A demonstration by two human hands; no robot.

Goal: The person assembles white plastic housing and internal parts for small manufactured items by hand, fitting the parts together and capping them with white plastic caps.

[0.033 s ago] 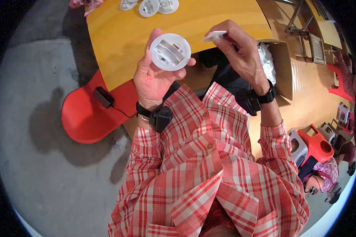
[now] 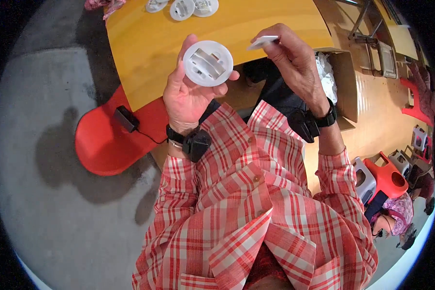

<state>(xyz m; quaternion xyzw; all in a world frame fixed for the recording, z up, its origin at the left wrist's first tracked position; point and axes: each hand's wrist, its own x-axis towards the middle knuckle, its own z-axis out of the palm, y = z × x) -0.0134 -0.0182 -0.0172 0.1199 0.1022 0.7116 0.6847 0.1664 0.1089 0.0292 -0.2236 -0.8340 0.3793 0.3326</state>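
Note:
A round white plastic housing rests in my left hand, its fingers curled around the rim from below. An open rectangular bay with shiny metal parts inside faces up at me. To the right, my right hand pinches a small flat white plastic piece between thumb and fingers, seen nearly edge-on. The two white parts are apart, held over the near edge of the yellow table. Several similar round white housings, among them one, lie at the table's far side.
A red stool with a black adapter and cord stands at my left. Right of my lap, a cardboard box holds clear plastic bags. Stools and another person are at the far right.
My right hand has shifted up very slightly with the flat white piece. My left hand and the round housing have stayed put.

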